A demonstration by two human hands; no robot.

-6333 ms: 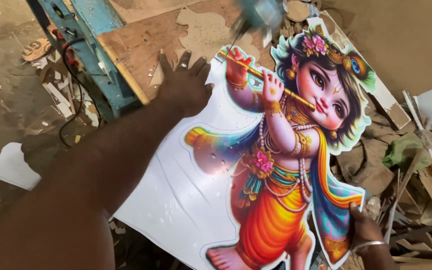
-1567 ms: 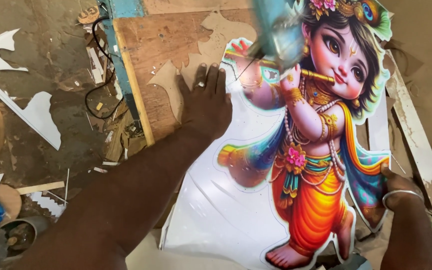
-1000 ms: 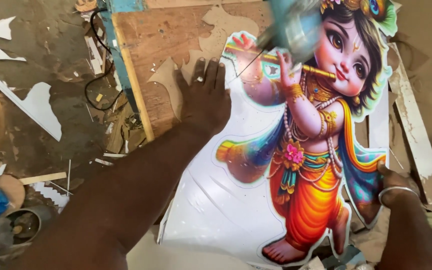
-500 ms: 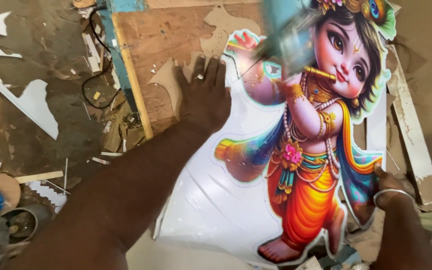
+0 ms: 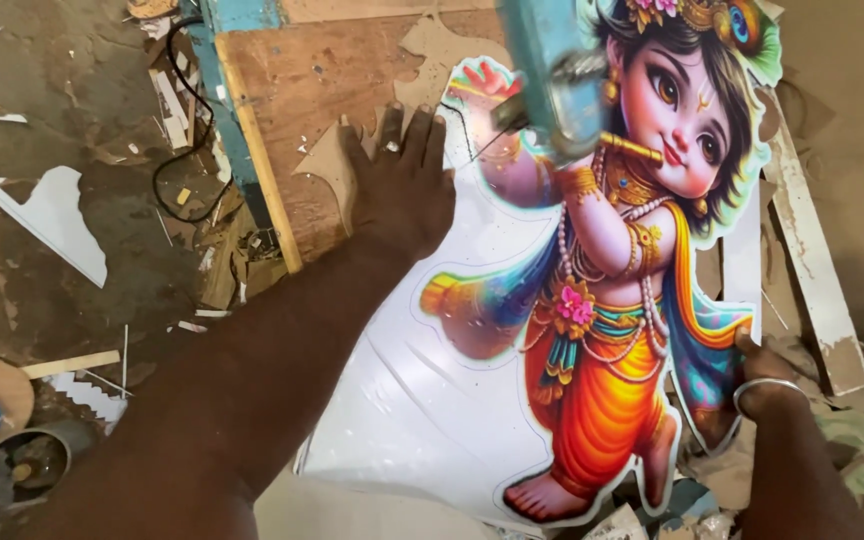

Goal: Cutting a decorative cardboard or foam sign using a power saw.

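- Left hand [image 5: 399, 183] lies flat, fingers spread, pressing the printed figure board [image 5: 592, 300] against the wooden tabletop [image 5: 342, 80]; right hand [image 5: 762, 375] grips the board's lower right edge, fingers mostly hidden.
- Blurred blue cutting tool [image 5: 552, 75] sits at the figure's raised arm.
- Head and right side look trimmed; white margin on the left remains.
- Long axis runs head top-right to feet bottom-centre.
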